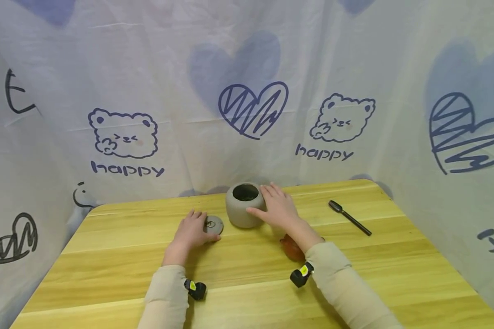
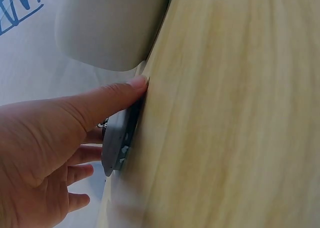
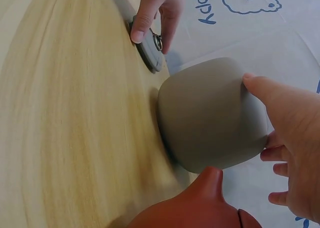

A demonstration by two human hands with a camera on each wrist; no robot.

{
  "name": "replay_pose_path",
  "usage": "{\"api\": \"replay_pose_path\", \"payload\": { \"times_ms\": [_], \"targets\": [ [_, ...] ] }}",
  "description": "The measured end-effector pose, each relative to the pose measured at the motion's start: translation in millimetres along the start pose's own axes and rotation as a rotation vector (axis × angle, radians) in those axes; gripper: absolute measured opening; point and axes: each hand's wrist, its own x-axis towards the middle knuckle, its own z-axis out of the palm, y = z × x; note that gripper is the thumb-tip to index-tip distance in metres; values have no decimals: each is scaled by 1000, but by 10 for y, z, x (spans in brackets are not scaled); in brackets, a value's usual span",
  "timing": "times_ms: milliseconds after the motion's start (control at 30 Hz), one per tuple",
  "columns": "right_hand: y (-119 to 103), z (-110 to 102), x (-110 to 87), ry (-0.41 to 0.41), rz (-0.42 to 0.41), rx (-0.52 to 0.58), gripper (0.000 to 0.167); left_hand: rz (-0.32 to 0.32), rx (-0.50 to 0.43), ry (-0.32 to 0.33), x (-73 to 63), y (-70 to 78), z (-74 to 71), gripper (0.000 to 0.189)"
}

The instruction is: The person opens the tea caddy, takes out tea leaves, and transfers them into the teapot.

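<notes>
A grey round jar (image 1: 239, 214) stands at the back of the wooden table with its mouth uncovered and dark inside. My right hand (image 1: 278, 205) holds its right side near the rim, thumb in front and fingers round the back. Left of the jar is its grey disc-shaped lid (image 1: 216, 225), with a small metal ring (image 3: 158, 42) on top. My left hand (image 1: 191, 230) grips the lid by its edge between thumb and fingers. In the left wrist view the thumb tip rests right at the table surface, and the lid (image 2: 115, 140) appears edge-on.
A reddish-brown teapot (image 1: 292, 249) sits under my right forearm, its spout (image 3: 210, 183) pointing toward the jar in the right wrist view. Farther right lies a black scoop (image 1: 349, 217) with a long handle. A printed white cloth (image 1: 247, 160) hangs behind the table (image 1: 238, 283).
</notes>
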Motion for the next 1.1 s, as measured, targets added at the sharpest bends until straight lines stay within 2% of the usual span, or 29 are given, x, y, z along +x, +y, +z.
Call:
{"api": "replay_pose_path", "payload": {
  "times_ms": [633, 867, 1100],
  "targets": [
    [8, 22, 6, 38, 3, 6, 90, -16, 72, 34, 22, -19, 34, 83],
    [1, 17, -10, 44, -12, -17, 90, -5, 83, 80, 27, -10, 61, 86],
    [1, 15, -19, 60, -26, -10, 90, 1, 82, 136, 43, 25, 17, 90]
  ]
}}
